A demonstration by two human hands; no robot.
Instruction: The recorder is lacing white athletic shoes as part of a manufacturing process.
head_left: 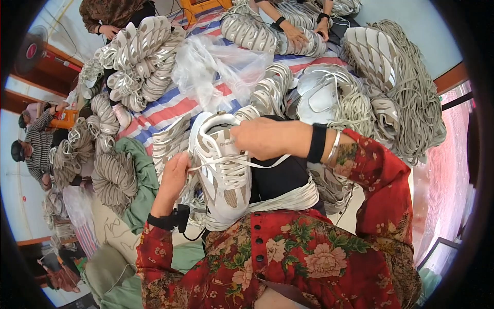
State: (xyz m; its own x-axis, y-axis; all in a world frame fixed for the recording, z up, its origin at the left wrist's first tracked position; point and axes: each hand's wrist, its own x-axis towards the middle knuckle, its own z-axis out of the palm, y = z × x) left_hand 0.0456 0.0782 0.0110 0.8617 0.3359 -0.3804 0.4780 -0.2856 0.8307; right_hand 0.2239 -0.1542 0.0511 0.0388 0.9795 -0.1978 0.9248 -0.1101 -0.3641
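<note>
The shoe [226, 193] should handle as light, soft-walled and firm-soled; its sides should offer the steadiest hold. It sits between the right hand [265, 138] and left hand [174, 176], close to both. The right curls beside the tongue [223, 144], grip indeterminable; the left pinches the pliable lace [205, 164].

We count one shoe [225, 181] between one left hand [175, 174] and one right hand [261, 138], the wearer's own. On those wrists: two black wristbands [317, 143], one pale bracelet [334, 141]. Around: at least four co-workers [116, 11], two in dark caps [18, 151]; two orange pieces of furniture [64, 120], partly hidden; one fan [32, 50]. Stacked shoe pieces [114, 177] run to dozens; they overlap too much for us to number exactly.
</note>
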